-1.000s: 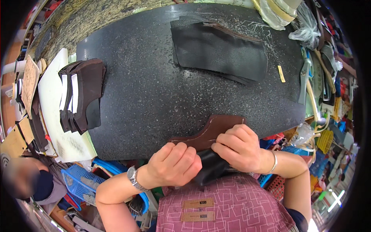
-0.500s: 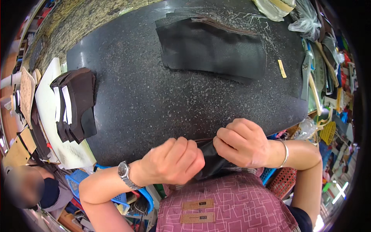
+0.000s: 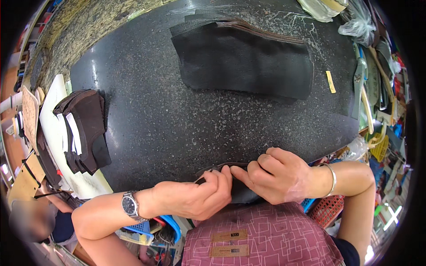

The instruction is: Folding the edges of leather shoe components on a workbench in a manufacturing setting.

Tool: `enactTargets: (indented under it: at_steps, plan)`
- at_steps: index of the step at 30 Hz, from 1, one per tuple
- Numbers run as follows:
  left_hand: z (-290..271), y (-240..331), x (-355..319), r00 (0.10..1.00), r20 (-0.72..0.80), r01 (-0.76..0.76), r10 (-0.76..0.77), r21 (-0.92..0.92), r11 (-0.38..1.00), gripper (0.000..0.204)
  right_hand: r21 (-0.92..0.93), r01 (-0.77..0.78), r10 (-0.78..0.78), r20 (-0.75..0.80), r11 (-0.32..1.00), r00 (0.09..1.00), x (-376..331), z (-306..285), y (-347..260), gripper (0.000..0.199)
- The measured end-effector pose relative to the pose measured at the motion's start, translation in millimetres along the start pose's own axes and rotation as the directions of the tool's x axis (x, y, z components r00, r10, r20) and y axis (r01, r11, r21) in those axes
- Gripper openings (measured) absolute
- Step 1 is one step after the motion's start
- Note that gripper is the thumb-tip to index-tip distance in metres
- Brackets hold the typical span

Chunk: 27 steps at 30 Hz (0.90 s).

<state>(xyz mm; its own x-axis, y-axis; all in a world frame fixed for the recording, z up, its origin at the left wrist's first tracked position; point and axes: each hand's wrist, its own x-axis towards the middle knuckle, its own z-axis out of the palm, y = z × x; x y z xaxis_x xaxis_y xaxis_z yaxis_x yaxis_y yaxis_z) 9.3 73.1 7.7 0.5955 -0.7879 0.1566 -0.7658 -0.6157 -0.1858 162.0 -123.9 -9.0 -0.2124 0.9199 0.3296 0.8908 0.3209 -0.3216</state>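
Note:
At the table's near edge, both hands grip a black leather piece (image 3: 242, 193) by its upper rim. My left hand (image 3: 195, 193) is closed, with thumb and fingers pinching the rim. Close beside it, my right hand (image 3: 276, 176) is closed on the same rim, fingers curled. The fingertips of the two hands almost meet. Part of the piece hangs below the table edge in front of the apron, and the hands cover much of it. Farther back lies a stack of black leather pieces (image 3: 248, 62) with brown edges.
The dark table (image 3: 146, 124) is dotted with pale specks. On its left sits a stack of dark brown pieces (image 3: 91, 133) with white strips. A yellow strip (image 3: 330, 82) lies at the right, near tools and a clear plastic bag (image 3: 358, 26). A red basket (image 3: 327, 210) stands below; another person is at lower left.
My left hand has shifted slightly and turned, its fingers now pinching the rim beside my right fingers. More of the leather's top edge shows. The whole view has shifted a little.

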Motion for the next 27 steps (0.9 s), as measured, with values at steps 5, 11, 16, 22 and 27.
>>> enactTargets:
  at_steps: [5,11,16,22,27]
  plan:
    - [-8.5,-6.3,-23.3,0.988,0.111,0.114,-0.107,-0.063,0.991,0.023,-0.011,-0.004,0.005,0.117,1.000,0.993,1.7,-9.1,-0.7,0.049]
    - [-9.5,47.0,7.0,0.812,-0.086,0.490,-0.577,-0.437,0.755,0.031,-0.099,-0.004,0.008,0.042,0.995,0.999,-0.1,-1.8,-6.5,0.047]
    - [10.4,54.5,19.9,0.764,0.013,0.563,-0.645,-0.502,0.657,0.044,-0.207,0.155,-0.170,-0.055,0.966,0.984,-22.0,-13.1,-4.6,0.028]
    - [11.5,43.7,20.9,0.878,0.070,0.469,-0.474,-0.325,0.821,0.034,-0.274,0.205,-0.232,-0.072,0.940,0.970,-36.7,-7.5,-7.4,0.026]
    - [11.8,32.1,28.9,0.915,0.090,0.402,-0.392,-0.237,0.884,0.033,-0.277,0.188,-0.217,-0.078,0.942,0.973,-43.4,-4.8,-7.6,0.023]
